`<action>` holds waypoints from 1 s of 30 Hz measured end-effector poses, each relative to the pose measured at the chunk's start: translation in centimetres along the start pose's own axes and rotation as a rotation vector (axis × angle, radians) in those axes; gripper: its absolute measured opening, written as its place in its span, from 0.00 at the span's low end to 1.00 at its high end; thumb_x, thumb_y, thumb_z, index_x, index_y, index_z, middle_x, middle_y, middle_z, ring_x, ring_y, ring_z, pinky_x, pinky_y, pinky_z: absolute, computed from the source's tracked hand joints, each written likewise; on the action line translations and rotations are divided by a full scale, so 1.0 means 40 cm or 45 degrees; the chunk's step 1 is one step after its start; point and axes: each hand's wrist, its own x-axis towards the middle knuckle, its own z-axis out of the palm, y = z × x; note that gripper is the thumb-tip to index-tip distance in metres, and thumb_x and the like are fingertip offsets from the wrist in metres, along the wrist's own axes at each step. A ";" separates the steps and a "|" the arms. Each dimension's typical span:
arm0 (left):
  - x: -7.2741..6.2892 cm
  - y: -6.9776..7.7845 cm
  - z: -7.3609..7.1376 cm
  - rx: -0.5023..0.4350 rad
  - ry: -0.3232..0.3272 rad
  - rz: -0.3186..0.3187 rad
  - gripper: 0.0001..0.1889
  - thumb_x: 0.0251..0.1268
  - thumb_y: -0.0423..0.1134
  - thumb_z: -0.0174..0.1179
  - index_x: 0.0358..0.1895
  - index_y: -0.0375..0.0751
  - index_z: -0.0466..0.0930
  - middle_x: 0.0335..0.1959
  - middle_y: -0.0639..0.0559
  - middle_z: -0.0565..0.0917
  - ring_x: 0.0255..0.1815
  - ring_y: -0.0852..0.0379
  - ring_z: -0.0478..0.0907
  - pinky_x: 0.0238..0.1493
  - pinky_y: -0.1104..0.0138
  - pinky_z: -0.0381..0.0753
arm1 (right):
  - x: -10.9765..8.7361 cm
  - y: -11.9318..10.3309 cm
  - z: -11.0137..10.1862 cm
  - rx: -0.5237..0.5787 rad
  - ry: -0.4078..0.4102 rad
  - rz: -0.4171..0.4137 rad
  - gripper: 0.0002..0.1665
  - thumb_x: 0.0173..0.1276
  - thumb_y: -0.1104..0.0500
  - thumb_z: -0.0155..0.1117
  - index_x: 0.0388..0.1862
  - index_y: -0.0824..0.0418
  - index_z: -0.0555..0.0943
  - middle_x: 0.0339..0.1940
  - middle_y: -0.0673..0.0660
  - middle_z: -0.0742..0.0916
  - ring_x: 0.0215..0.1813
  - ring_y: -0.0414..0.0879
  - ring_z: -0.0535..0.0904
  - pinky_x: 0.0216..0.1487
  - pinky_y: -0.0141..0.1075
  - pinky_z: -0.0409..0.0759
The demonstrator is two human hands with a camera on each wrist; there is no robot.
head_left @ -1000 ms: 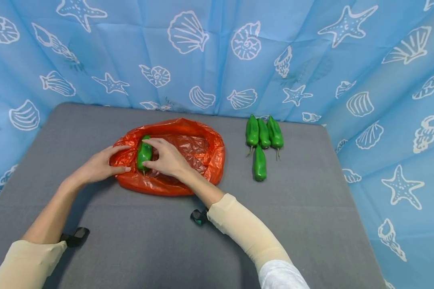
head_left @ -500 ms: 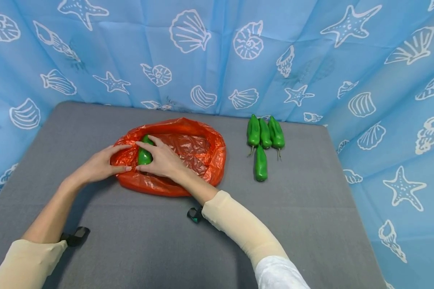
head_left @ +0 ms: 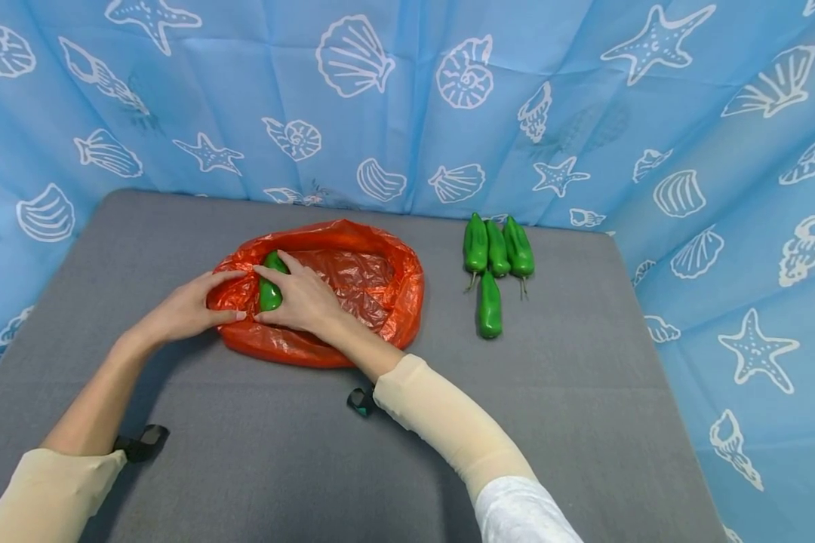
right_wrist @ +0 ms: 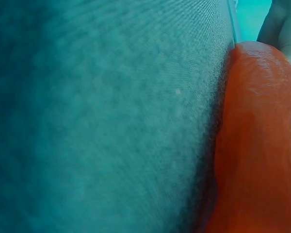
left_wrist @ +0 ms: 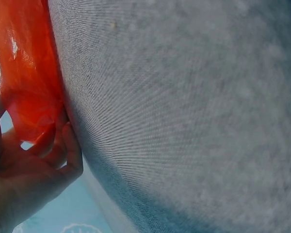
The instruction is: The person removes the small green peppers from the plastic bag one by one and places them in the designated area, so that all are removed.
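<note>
A red plastic bag (head_left: 407, 302) lies with its mouth spread wide on the left half of the table. My left hand (head_left: 176, 308) holds its left end, fingers behind and thumb in front; the left wrist view shows red plastic (left_wrist: 31, 63) between thumb and fingers. Inside the bag's left side is a green pepper (head_left: 270, 292). My right hand (head_left: 303, 299) reaches in over it, thumb and fingers curved round the pepper, fingertips close to the left rim. The hand hides the pepper's lower end. In the right wrist view, the bag's side (right_wrist: 262, 141) blocks the grip.
Three green peppers (head_left: 496, 249) lie side by side near the table's far edge, right of the bag. One more pepper (head_left: 490, 305) lies just in front of them. A blue shell-patterned cloth (head_left: 407, 113) hangs behind the grey table (head_left: 265, 460).
My right hand has shifted slightly left, and its fingertips have come past the pepper to the bag's left rim. The left hand stays where it was.
</note>
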 end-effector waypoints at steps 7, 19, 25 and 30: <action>-0.001 -0.001 0.003 -0.021 0.007 0.006 0.41 0.68 0.50 0.64 0.77 0.37 0.55 0.74 0.22 0.52 0.71 0.23 0.53 0.63 0.28 0.57 | -0.003 0.008 0.004 0.093 -0.001 -0.009 0.45 0.60 0.39 0.73 0.75 0.44 0.68 0.82 0.56 0.56 0.77 0.49 0.60 0.75 0.47 0.61; -0.001 0.000 0.004 -0.020 0.018 0.014 0.41 0.68 0.50 0.64 0.77 0.37 0.55 0.74 0.21 0.52 0.71 0.22 0.52 0.63 0.28 0.57 | -0.021 0.028 -0.005 0.348 0.017 -0.002 0.46 0.62 0.43 0.73 0.77 0.47 0.66 0.80 0.61 0.60 0.74 0.54 0.66 0.71 0.50 0.66; -0.001 -0.001 0.005 -0.015 0.017 -0.006 0.42 0.68 0.50 0.64 0.77 0.37 0.54 0.74 0.20 0.50 0.71 0.20 0.50 0.62 0.27 0.55 | -0.030 0.040 -0.009 0.424 0.040 0.026 0.46 0.61 0.43 0.74 0.76 0.46 0.67 0.79 0.61 0.62 0.69 0.55 0.72 0.58 0.36 0.79; 0.001 -0.003 0.008 -0.016 0.026 -0.016 0.43 0.67 0.50 0.65 0.78 0.38 0.54 0.75 0.21 0.49 0.72 0.20 0.49 0.63 0.27 0.53 | -0.041 0.054 -0.022 0.548 0.095 0.024 0.45 0.59 0.45 0.77 0.74 0.45 0.69 0.72 0.59 0.74 0.51 0.46 0.82 0.47 0.31 0.80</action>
